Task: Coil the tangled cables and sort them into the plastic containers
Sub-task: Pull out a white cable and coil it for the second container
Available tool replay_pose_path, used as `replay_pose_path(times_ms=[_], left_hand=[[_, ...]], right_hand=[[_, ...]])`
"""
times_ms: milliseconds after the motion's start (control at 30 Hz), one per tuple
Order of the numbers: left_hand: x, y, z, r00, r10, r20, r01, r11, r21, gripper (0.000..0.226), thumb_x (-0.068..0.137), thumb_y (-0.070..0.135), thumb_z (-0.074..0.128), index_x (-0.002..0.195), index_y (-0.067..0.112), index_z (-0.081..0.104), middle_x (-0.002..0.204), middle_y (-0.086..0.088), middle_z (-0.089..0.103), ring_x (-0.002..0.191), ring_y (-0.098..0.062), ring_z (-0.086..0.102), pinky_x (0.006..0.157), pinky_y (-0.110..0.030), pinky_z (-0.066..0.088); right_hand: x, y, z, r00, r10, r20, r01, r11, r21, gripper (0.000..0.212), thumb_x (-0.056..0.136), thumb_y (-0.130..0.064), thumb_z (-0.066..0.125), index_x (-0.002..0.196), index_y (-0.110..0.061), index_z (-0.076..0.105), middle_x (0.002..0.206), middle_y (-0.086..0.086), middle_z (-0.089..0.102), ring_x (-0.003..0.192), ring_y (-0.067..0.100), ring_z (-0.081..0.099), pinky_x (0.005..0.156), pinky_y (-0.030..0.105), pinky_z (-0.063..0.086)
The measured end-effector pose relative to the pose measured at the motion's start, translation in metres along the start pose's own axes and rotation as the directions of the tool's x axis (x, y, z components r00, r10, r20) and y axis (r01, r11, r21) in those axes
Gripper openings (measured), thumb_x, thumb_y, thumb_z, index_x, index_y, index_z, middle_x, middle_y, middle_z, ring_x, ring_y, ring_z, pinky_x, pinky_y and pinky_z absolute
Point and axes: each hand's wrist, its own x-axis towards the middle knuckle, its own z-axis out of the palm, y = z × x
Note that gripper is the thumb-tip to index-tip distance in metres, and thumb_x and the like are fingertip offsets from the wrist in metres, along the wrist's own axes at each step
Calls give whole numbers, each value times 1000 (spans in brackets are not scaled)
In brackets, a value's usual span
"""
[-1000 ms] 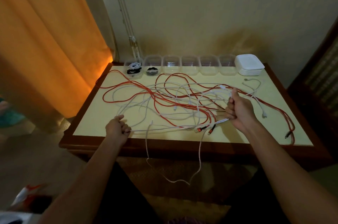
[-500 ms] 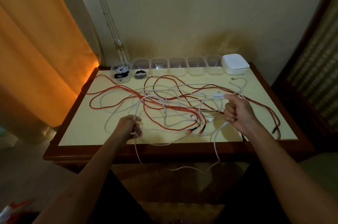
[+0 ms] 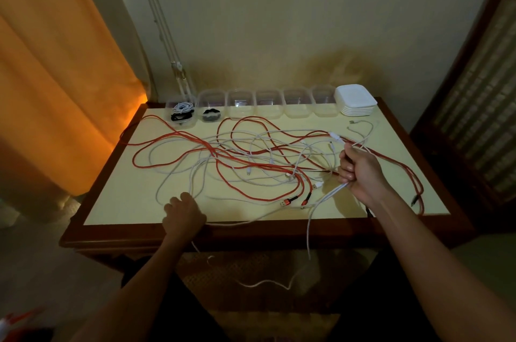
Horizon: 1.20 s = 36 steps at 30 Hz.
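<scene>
An orange curtain point(image 3: 55, 76) hangs left of the table point(image 3: 117, 202). The left hand point(image 3: 183, 214) curls its grip round a white cable point(image 3: 237, 223) at the near edge. Red cables point(image 3: 173, 136) and white ones sprawl tangled across the top. Along the back, six clear containers point(image 3: 240, 103): the two leftmost hold coiled cables. Stacked white lids point(image 3: 356, 100) sit rightmost. The right hand point(image 3: 360, 171) clenches white strands; a loop droops into shadow below.
</scene>
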Motion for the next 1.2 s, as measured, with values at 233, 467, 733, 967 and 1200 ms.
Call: replay_pose_path(times_ms=[233, 467, 733, 967, 1200], left_hand=[[1, -2, -10, 841, 343, 419, -203, 917, -343, 17, 91, 15, 63, 88, 12, 46, 89, -8, 62, 76, -17, 63, 64, -26, 53], [-4, 12, -20, 951, 297, 90, -259, 919, -296, 29, 100, 33, 47, 78, 15, 49, 75, -2, 53, 69, -15, 51, 59, -23, 38], [20, 25, -37, 995, 77, 68, -17, 773, -634, 34, 106, 29, 31, 103, 5, 54, 81, -17, 66, 58, -22, 56, 53, -26, 43], [20, 31, -23, 902, 138, 410, 66, 893, -445, 16, 101, 29, 46, 107, 14, 43, 88, -13, 68, 68, -22, 64, 57, -30, 53], [61, 46, -57, 972, -94, 216, 235, 473, -849, 18, 102, 7, 38, 102, 0, 55, 71, -7, 47, 53, -9, 47, 43, -15, 37]], right_hand=[[2, 6, 15, 999, 21, 34, -19, 998, -65, 34, 103, -29, 46, 75, -12, 52, 49, -3, 31, 43, 11, 25, 48, 28, 22], [-4, 4, 28, 996, 38, 81, -25, 987, -160, 29, 105, -29, 42, 88, -10, 55, 49, -5, 25, 40, 9, 19, 38, 22, 20], [-4, 3, 20, 995, 78, 60, -61, 967, -248, 24, 103, -18, 40, 90, -9, 57, 51, -3, 30, 40, 9, 21, 41, 23, 17], [0, 3, 9, 995, 100, -16, -100, 947, -305, 23, 95, -8, 51, 95, 4, 71, 62, 2, 45, 53, 14, 42, 51, 28, 38], [7, -4, -7, 963, 5, -270, -58, 981, -188, 23, 103, -22, 47, 102, -9, 67, 73, 9, 58, 66, 27, 65, 64, 37, 59]])
